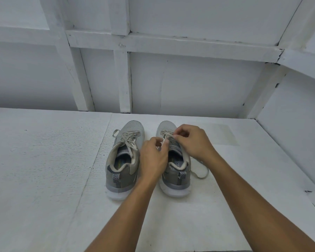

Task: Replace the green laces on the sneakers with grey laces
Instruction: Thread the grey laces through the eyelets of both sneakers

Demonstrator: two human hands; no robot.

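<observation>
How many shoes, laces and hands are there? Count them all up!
Sneakers: 2, the left sneaker and the right sneaker.
Laces: 2, the left lace and the right lace.
Hands: 2, the left hand and the right hand, both pinching the right lace.
Total: 6.

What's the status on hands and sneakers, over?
Fingers of left hand and right hand pinching the lace on the right sneaker. The left sneaker laced. Nothing in the way.
</observation>
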